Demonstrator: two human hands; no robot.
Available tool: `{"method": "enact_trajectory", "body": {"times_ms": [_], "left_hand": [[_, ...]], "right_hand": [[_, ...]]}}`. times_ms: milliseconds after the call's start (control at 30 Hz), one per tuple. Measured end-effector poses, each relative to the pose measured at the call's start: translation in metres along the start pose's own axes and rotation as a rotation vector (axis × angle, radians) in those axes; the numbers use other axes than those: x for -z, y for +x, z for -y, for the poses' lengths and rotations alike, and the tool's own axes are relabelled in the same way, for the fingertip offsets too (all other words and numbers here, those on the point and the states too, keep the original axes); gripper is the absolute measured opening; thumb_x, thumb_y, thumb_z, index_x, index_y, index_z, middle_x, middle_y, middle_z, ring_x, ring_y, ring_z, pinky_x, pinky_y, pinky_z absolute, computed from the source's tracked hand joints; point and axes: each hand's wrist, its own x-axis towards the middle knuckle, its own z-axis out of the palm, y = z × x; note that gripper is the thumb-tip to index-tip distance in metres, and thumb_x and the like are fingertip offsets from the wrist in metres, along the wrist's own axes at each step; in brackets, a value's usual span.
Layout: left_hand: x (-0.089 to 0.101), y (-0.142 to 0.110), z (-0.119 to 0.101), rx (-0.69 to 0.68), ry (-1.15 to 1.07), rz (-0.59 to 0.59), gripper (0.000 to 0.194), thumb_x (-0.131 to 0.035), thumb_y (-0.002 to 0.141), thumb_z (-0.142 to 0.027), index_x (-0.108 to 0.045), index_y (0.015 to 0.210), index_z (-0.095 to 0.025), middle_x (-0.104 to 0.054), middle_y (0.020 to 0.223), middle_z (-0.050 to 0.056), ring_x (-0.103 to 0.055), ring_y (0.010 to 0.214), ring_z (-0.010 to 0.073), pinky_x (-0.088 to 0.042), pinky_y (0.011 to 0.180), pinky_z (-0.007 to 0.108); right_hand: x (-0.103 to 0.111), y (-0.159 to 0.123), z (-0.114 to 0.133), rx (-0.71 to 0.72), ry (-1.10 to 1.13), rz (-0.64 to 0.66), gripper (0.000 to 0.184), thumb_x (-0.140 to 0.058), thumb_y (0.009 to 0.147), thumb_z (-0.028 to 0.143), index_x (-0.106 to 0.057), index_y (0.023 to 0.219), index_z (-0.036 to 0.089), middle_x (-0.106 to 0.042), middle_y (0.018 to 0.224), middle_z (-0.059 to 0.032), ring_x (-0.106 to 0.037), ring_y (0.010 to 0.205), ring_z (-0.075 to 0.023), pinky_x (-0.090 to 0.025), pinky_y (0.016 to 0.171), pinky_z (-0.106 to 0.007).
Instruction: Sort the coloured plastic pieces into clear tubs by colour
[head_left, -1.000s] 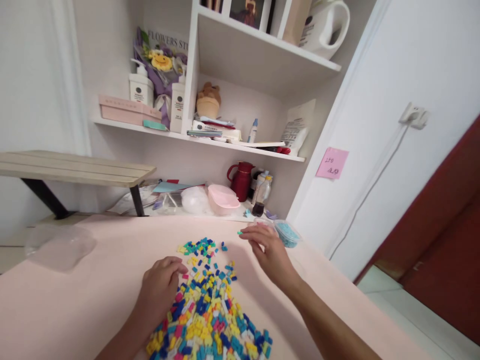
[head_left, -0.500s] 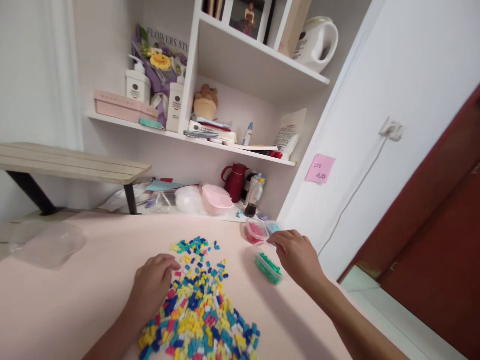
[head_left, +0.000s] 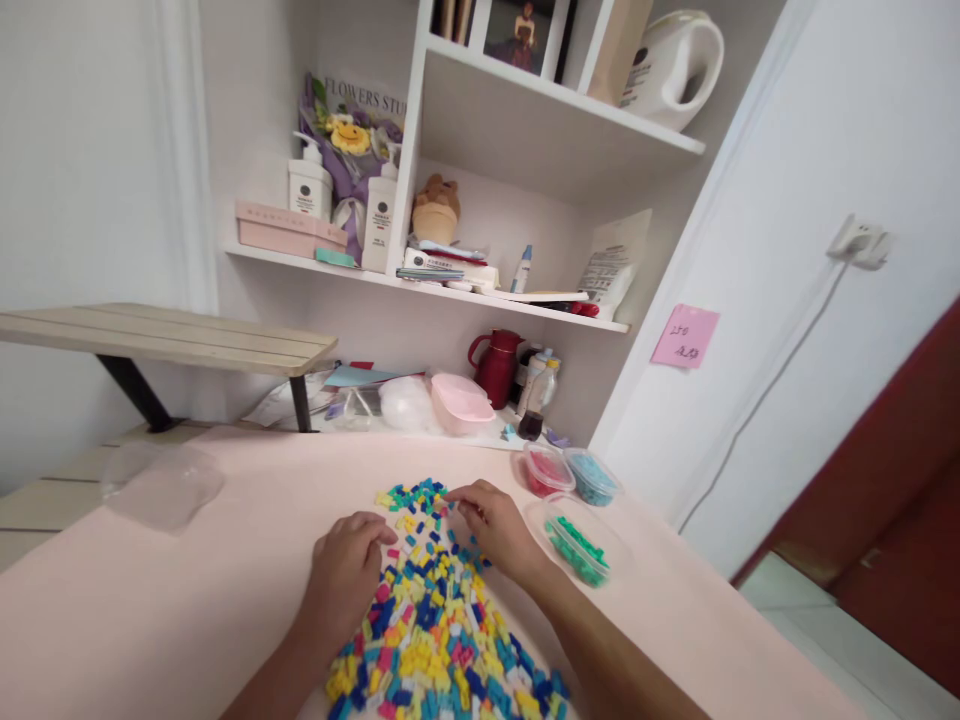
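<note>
A spread pile of small colourful building bricks point(head_left: 427, 655) covers the middle of the table, with a looser cluster at its far end. My left hand point(head_left: 345, 565) rests at the pile's left edge, loosely curved with fingers a little apart; I see nothing in it. Over the far cluster, my right hand point(head_left: 495, 530) points its index finger at the bricks, other fingers bent below, and no brick shows in its grasp. To its right are clear tubs of green bricks point(head_left: 577, 550), red bricks point(head_left: 549, 470) and blue bricks point(head_left: 592, 475).
A crumpled clear plastic container point(head_left: 161, 485) lies on the left of the pink tabletop point(head_left: 247, 560). Behind are a pink lidded box point(head_left: 461, 403), a red jug point(head_left: 496, 368) and bottles point(head_left: 538, 400) under a white shelf point(head_left: 525, 300). A slatted wooden stand point(head_left: 172, 335) is at left.
My right hand has moved left from above the tubs to the far brick cluster. My left hand stays beside the pile. The whole view has shifted slightly.
</note>
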Motion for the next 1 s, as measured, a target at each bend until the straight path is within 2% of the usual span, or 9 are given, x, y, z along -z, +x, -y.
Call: {"method": "enact_trajectory", "body": {"times_ms": [133,300,533,733,800,933,1000], "left_hand": [[-0.001,-0.001,0.001,-0.01,-0.006,-0.007,0.037,-0.041,0.082,-0.007,-0.073,0.082,-0.025,-0.073,0.104,0.002,-0.063,0.107,0.021,-0.045,0.096,0.041],[0.0,-0.001,0.001,-0.016,0.004,-0.01,0.038,-0.04,0.082,-0.008,-0.074,0.082,-0.026,-0.073,0.104,0.002,-0.064,0.106,0.0209,-0.046,0.095,0.041],[0.0,0.003,0.005,-0.034,0.035,0.014,0.038,-0.041,0.081,-0.011,-0.075,0.081,-0.028,-0.073,0.105,0.0,-0.064,0.107,0.0212,-0.046,0.096,0.041],[0.001,0.005,0.006,-0.032,0.04,0.021,0.039,-0.04,0.082,-0.014,-0.076,0.083,-0.028,-0.073,0.108,0.001,-0.063,0.109,0.0219,-0.046,0.098,0.042],[0.002,0.004,0.005,-0.035,0.038,0.018,0.038,-0.041,0.082,-0.014,-0.076,0.082,-0.028,-0.074,0.107,0.001,-0.064,0.108,0.0215,-0.047,0.097,0.041],[0.004,0.003,0.002,-0.025,0.045,0.013,0.037,-0.042,0.081,-0.015,-0.077,0.081,-0.029,-0.074,0.107,0.001,-0.064,0.108,0.022,-0.048,0.097,0.041],[0.004,0.004,0.002,-0.026,0.046,0.012,0.037,-0.043,0.081,-0.015,-0.077,0.081,-0.029,-0.074,0.106,0.001,-0.064,0.107,0.0217,-0.048,0.097,0.041]], "right_hand": [[-0.015,-0.009,-0.005,0.046,-0.036,0.078,0.037,-0.051,0.091,0.01,-0.073,0.112,0.031,-0.063,0.097,-0.0051,-0.061,0.092,-0.0183,-0.047,0.083,-0.029],[-0.019,-0.012,-0.003,0.035,-0.202,0.11,0.031,-0.054,0.093,0.018,-0.071,0.115,0.032,-0.066,0.098,-0.0056,-0.059,0.098,-0.0223,-0.043,0.088,-0.033],[-0.015,-0.012,-0.002,-0.043,-0.175,0.07,0.024,-0.052,0.095,0.02,-0.072,0.106,0.028,-0.068,0.101,-0.005,-0.06,0.1,-0.0211,-0.041,0.089,-0.03],[-0.016,-0.014,0.001,-0.083,-0.171,0.014,0.015,-0.059,0.086,0.012,-0.067,0.093,0.022,-0.067,0.095,-0.0033,-0.058,0.092,-0.0206,-0.04,0.083,-0.03],[-0.016,-0.015,-0.001,-0.083,-0.154,0.005,0.017,-0.058,0.086,0.011,-0.067,0.097,0.022,-0.066,0.094,-0.0035,-0.058,0.091,-0.0204,-0.04,0.082,-0.03],[-0.017,-0.015,-0.006,-0.043,-0.099,0.039,0.033,-0.058,0.088,0.015,-0.067,0.117,0.03,-0.067,0.098,-0.0032,-0.058,0.097,-0.0213,-0.04,0.089,-0.033],[-0.018,-0.015,-0.009,-0.029,-0.098,0.059,0.033,-0.059,0.09,0.019,-0.069,0.118,0.033,-0.067,0.099,-0.0035,-0.058,0.1,-0.0221,-0.04,0.091,-0.035]]}}
